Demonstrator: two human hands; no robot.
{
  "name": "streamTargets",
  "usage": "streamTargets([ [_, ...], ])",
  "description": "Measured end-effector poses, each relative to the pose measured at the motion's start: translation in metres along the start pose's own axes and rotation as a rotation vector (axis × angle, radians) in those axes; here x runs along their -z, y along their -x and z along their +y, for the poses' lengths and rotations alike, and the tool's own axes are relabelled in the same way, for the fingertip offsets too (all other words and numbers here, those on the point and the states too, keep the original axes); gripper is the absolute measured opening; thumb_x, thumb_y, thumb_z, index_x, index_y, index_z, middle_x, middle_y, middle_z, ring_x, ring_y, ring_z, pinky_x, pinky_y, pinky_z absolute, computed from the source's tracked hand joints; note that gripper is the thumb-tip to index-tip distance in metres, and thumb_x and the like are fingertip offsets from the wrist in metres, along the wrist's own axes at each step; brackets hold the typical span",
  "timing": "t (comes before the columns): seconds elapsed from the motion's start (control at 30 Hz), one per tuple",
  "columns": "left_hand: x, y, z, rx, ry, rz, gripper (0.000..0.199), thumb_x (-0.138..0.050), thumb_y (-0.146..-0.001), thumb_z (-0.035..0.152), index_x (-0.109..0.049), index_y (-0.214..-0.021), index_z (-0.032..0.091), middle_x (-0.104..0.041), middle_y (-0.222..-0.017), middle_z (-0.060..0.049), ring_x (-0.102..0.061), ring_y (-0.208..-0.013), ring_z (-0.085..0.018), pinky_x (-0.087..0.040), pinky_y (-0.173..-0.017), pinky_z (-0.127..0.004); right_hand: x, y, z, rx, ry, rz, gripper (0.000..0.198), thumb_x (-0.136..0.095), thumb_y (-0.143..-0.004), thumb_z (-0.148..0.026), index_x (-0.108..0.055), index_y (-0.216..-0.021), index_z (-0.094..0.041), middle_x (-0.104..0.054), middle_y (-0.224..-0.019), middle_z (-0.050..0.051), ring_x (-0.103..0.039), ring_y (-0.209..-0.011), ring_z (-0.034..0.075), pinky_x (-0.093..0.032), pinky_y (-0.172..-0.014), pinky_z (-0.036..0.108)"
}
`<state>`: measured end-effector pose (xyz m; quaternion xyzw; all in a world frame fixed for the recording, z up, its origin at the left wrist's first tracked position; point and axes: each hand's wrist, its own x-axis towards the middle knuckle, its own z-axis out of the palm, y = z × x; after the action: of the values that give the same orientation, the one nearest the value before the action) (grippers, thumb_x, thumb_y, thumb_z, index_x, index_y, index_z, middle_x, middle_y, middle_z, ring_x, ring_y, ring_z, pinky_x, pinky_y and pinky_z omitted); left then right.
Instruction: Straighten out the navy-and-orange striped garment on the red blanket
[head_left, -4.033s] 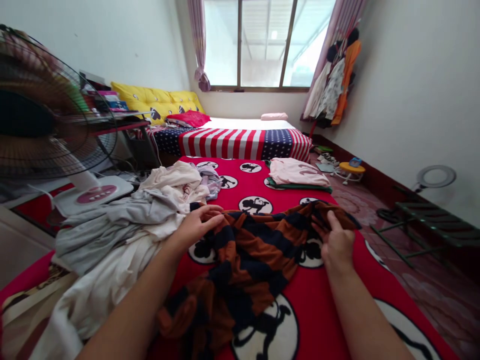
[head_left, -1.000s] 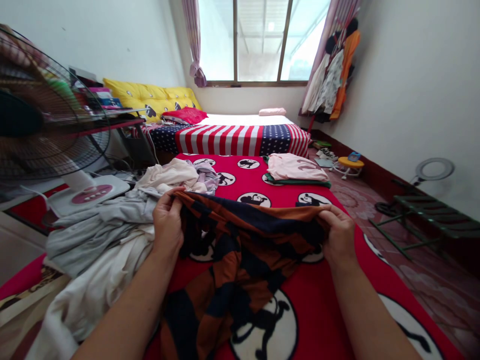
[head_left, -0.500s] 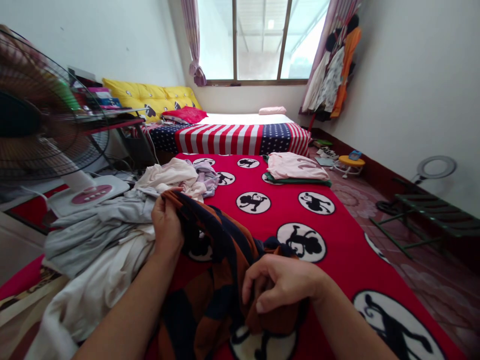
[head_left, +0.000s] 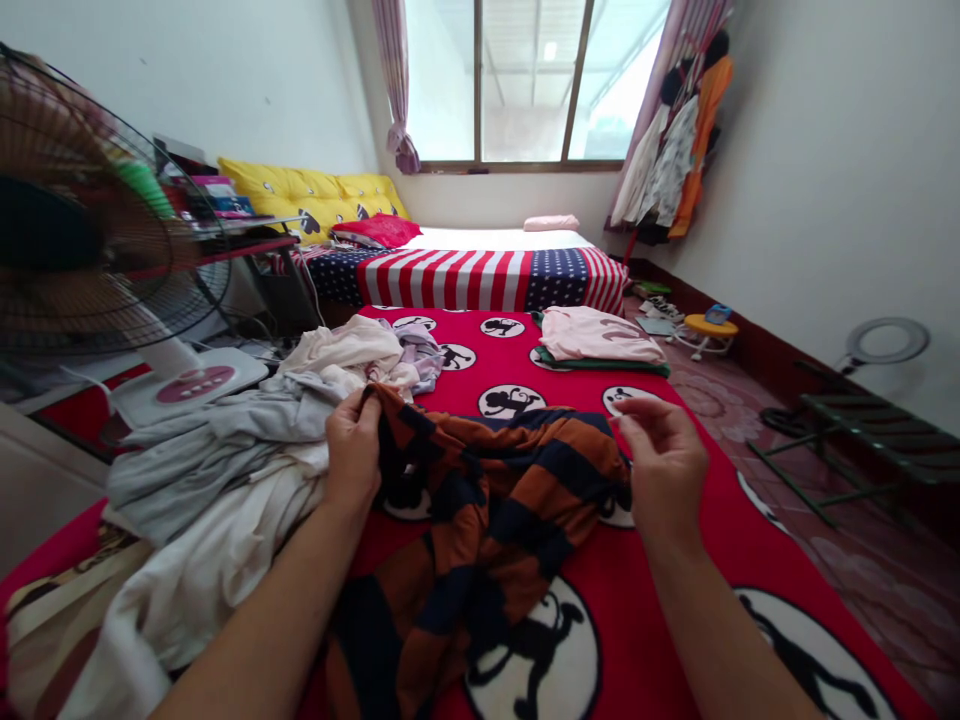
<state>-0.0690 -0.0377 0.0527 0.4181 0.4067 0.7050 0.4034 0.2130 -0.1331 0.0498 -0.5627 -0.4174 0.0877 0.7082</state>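
An orange-brown and navy striped shirt (head_left: pixel 551 485) lies crumpled over the red cover with round monkey prints. My left hand (head_left: pixel 354 450) pinches its upper left end and lifts it slightly. At the garment's right edge is my right hand (head_left: pixel 667 460), with thumb and fingers curved but apart and no cloth visible between them. The shirt's lower part trails toward me between my forearms. Left of it, loose clothes are heaped: a grey garment (head_left: pixel 225 440), a white one (head_left: pixel 217 560) and a cream one (head_left: pixel 345 345).
A folded pink garment (head_left: pixel 592 335) rests on green cloth at the cover's far right. A fan (head_left: pixel 187 380) stands at the left. Farther back is a bed with a flag-patterned cover (head_left: pixel 450 278). A green folding stool (head_left: pixel 877 430) and a yellow stool (head_left: pixel 710 325) stand on the right-hand floor.
My right hand has moved right and up from the middle of the shirt, and its fingers have opened. The shirt is spread wider to the right. My left hand keeps its pinch.
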Motion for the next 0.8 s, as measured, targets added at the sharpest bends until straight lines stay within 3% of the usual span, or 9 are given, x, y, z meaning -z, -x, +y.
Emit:
streamTargets([
  [0.07,0.000,0.001,-0.001,0.005,0.000,-0.008,0.026,-0.070,-0.067,0.036,-0.071,-0.081,0.014,-0.064,-0.062,0.002,-0.063,-0.062,-0.014,-0.050,-0.058,-0.020,-0.013,0.022,-0.013,-0.030,-0.047,-0.433,0.017,-0.059,-0.087,-0.031,-0.063,-0.100,-0.021,-0.066,-0.079,0.001,-0.061,-0.064,0.014,-0.047,-0.062,0.026],
  [0.17,0.001,0.001,-0.002,0.004,-0.007,0.005,0.028,-0.071,-0.067,0.036,-0.071,-0.084,0.014,-0.065,-0.065,0.002,-0.063,-0.062,-0.014,-0.050,-0.057,-0.020,-0.030,0.058,-0.031,0.053,0.090,-1.021,0.040,-0.060,-0.089,-0.038,-0.057,-0.126,-0.026,-0.064,-0.073,-0.003,-0.057,-0.057,0.012,-0.042,-0.058,0.024],
  [0.27,0.003,0.000,-0.002,0.001,-0.024,0.001,0.028,-0.070,-0.068,0.036,-0.071,-0.084,0.014,-0.067,-0.067,0.001,-0.063,-0.063,-0.013,-0.049,-0.058,-0.019,-0.040,0.080,-0.037,0.226,0.268,-1.204,0.042,-0.066,-0.083,-0.049,-0.064,-0.120,-0.028,-0.064,-0.076,-0.002,-0.058,-0.066,0.014,-0.037,-0.061,0.025],
  [0.33,0.004,-0.002,-0.002,-0.007,-0.039,0.005,0.027,-0.069,-0.068,0.036,-0.071,-0.083,0.014,-0.067,-0.067,0.001,-0.063,-0.063,-0.013,-0.049,-0.059,-0.020,-0.040,0.082,-0.036,0.246,0.271,-1.162,0.027,-0.063,-0.086,-0.047,-0.070,-0.084,-0.021,-0.060,-0.072,-0.001,-0.054,-0.065,0.012,-0.034,-0.060,0.025],
  [0.4,0.005,-0.004,-0.001,-0.019,-0.050,0.032,0.027,-0.069,-0.068,0.036,-0.071,-0.083,0.013,-0.066,-0.066,0.001,-0.061,-0.061,-0.013,-0.049,-0.058,-0.020,-0.038,0.073,-0.033,0.156,0.180,-1.003,0.039,-0.057,-0.091,-0.040,-0.056,-0.059,-0.017,-0.049,-0.061,-0.003,-0.045,-0.057,0.009,-0.031,-0.057,0.024],
  [0.47,0.006,-0.005,-0.001,-0.028,-0.059,0.056,0.026,-0.070,-0.068,0.035,-0.070,-0.082,0.013,-0.065,-0.066,0.002,-0.059,-0.059,-0.012,-0.047,-0.057,-0.019,-0.032,0.057,-0.028,-0.002,0.041,-0.744,0.044,-0.055,-0.091,-0.039,-0.047,-0.054,-0.018,-0.041,-0.056,-0.005,-0.039,-0.054,0.009,-0.030,-0.054,0.023],
  [0.6,0.007,-0.005,-0.003,-0.047,-0.098,0.009,0.028,-0.073,-0.068,0.034,-0.071,-0.087,0.013,-0.068,-0.074,0.000,-0.060,-0.065,-0.013,-0.047,-0.062,-0.020,-0.018,0.025,-0.016,-0.334,-0.310,-0.271,0.039,-0.060,-0.086,-0.041,-0.047,-0.057,-0.019,-0.044,-0.056,-0.005,-0.040,-0.054,0.009,-0.033,-0.054,0.022],
  [0.7,0.008,-0.003,-0.006,-0.148,-0.240,-0.056,0.027,-0.069,-0.075,0.036,-0.071,-0.092,0.014,-0.070,-0.082,-0.002,-0.062,-0.073,-0.015,-0.047,-0.068,-0.022,-0.014,0.017,-0.013,-0.499,-0.504,-0.187,0.036,-0.066,-0.081,-0.038,-0.046,-0.057,-0.020,-0.042,-0.055,-0.006,-0.038,-0.052,0.009,-0.033,-0.051,0.022],
  [0.8,0.010,-0.003,-0.004,-0.275,-0.447,-0.067,0.028,-0.059,-0.085,0.040,-0.070,-0.094,0.016,-0.069,-0.083,-0.003,-0.061,-0.077,-0.017,-0.046,-0.070,-0.023,-0.016,0.024,-0.021,-0.542,-0.576,-0.258,0.035,-0.068,-0.079,-0.036,-0.048,-0.055,-0.019,-0.044,-0.056,-0.005,-0.040,-0.053,0.009,-0.034,-0.051,0.021],
])
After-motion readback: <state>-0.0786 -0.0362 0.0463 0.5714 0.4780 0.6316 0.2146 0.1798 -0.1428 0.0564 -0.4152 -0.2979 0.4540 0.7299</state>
